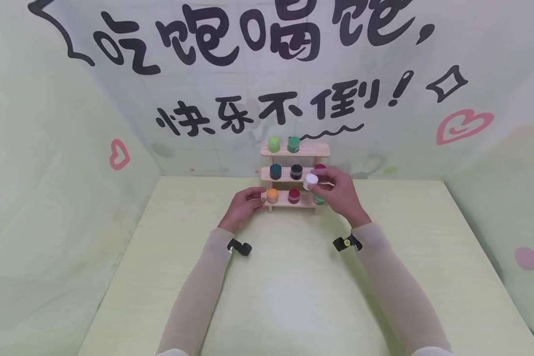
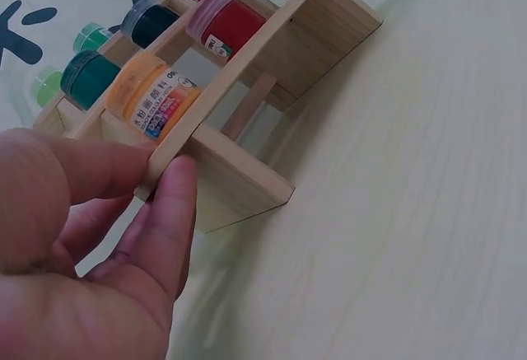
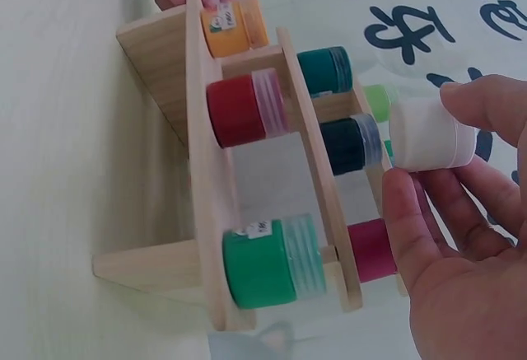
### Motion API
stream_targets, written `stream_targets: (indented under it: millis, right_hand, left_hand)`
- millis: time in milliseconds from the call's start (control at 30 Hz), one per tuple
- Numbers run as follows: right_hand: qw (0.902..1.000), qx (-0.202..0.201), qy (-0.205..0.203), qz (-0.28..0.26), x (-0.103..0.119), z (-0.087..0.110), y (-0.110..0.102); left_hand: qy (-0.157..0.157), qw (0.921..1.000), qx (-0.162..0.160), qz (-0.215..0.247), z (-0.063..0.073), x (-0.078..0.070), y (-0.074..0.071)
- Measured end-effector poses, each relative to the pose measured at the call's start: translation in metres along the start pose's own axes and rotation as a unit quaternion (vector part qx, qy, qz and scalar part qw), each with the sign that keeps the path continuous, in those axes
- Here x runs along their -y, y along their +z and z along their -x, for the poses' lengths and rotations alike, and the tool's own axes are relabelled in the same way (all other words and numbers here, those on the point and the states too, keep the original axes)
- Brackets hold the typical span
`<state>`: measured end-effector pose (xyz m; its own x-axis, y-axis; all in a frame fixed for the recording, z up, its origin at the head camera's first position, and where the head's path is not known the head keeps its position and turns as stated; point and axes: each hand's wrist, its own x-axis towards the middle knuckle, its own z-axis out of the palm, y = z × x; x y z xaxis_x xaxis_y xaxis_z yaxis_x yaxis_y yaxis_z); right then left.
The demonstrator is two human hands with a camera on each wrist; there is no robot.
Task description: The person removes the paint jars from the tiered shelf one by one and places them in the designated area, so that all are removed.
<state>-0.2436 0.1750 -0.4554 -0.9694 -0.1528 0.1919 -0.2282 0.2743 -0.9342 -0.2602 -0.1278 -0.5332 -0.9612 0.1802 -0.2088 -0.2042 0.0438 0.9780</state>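
Two pale sleeves (image 1: 196, 301) lie nearest, running forward to the stand. At the end of the farther-right one, my right hand (image 1: 340, 195) pinches a white jar (image 1: 310, 182) between thumb and fingertips, up before the right part of the wooden stand (image 2: 243, 166); whether the jar touches anything behind it, I cannot tell. My left hand (image 1: 242, 210) grips the left end of the lowest shelf, just beside the orange jar (image 2: 152, 96).

Crowding looks like the main risk to me. Left of my right grip stands the black jar (image 1: 296, 172), behind my fingers the magenta jar (image 3: 375, 249), below them the green jar (image 3: 259, 265); a low pass or stray knuckle could tip any of these. Smooth, round sides might let the white jar slip if my thumb presses unevenly. A tug from my left grip could tilt the stand and send jars off its narrow boards.

Above my right grip, the top shelf's right end shows bare wood beside two jars. Beyond that shelf the wall (image 1: 231, 158) limits backward reach. I judge the easiest room to be rightward of my right grip and back toward me, over the tabletop (image 1: 285, 277).
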Motion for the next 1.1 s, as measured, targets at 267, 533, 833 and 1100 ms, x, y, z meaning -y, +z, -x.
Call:
stream_targets:
  millis: [267,533,833,1100]
  right_hand:
    - [0.9999,0.013,0.002,-0.008,-0.002,0.009,0.008]
    - [0.9986,0.046,0.020,-0.016,-0.010,0.019,0.024]
    - [0.9966,0.077,0.022,-0.018,-0.014,0.030,0.044]
    - [0.9948,0.101,0.008,-0.005,-0.021,0.036,0.063]
  left_hand:
    - [0.014,0.9997,0.001,-0.020,-0.004,0.001,0.005]
    - [0.023,0.9991,-0.007,-0.034,-0.007,0.003,0.010]
    - [0.007,0.9998,0.006,-0.020,-0.005,0.001,0.005]
    - [-0.004,0.9999,0.008,-0.009,-0.001,0.000,0.002]
